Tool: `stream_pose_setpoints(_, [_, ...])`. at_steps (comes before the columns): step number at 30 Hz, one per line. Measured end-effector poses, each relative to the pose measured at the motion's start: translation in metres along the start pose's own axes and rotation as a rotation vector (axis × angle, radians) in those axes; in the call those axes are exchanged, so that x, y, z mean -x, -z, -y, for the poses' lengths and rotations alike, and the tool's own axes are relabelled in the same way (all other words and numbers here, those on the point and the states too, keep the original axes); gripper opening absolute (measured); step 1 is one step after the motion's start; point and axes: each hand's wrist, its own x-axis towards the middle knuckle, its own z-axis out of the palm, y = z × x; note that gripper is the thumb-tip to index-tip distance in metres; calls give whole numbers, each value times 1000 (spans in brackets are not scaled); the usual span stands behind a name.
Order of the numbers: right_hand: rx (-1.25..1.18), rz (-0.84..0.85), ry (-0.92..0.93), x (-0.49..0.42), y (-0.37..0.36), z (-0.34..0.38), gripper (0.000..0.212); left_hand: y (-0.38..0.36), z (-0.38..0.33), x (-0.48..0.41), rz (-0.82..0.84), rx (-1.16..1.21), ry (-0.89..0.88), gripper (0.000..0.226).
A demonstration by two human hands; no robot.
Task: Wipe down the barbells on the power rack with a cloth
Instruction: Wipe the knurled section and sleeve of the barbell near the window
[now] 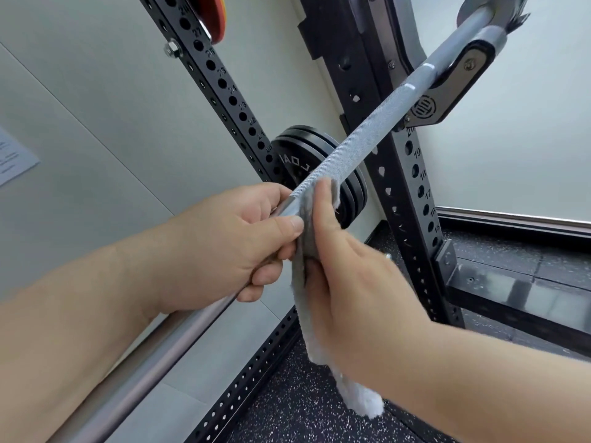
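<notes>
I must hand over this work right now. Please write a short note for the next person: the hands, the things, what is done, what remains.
Left hand: grips the barbell.
Right hand: holds the cloth wrapped round the bar, right beside the left hand; the loose end hangs down.
Barbell: its far end rests on the hook of the rack.
Done: cannot tell how much is wiped.
Left: probably the rough stretch up to the hook; no other bars in view.
</notes>
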Motion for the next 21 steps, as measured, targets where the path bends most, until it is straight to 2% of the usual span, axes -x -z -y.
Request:
stream_pose_setpoints(2, [15, 41, 33, 9, -2, 1, 80, 1, 0, 0, 10, 23, 9, 20])
stream_pose_setpoints(4, [76, -37, 24, -1, 2, -7, 82, 0, 0, 0, 13, 16, 15, 19])
stream_pose_setpoints(6, [38, -94, -26, -8, 4, -9, 79, -1, 0, -1, -10, -31, 17, 18])
stream_pose_setpoints(10, [-14, 40, 38, 12, -8, 0, 88, -3, 0, 0, -124, -299, 3, 27])
stream_pose_setpoints(12, [46, -26, 73, 7, -5, -7, 85, -6, -4, 3, -207, -435, -1, 32])
stream_pose_setpoints(14, [0, -80, 18, -2, -2, -10, 83, -9, -6, 5, -339, -564, -23, 30])
stream_pose_setpoints(17, [-24, -7, 40, 4, -5, -4, 87, -13, -8, 7, -460, -736, -59, 31])
stream_pose_setpoints(21, [66, -70, 76, -7, 1, -17, 91, -7, -5, 4, -299, -601, -66, 22])
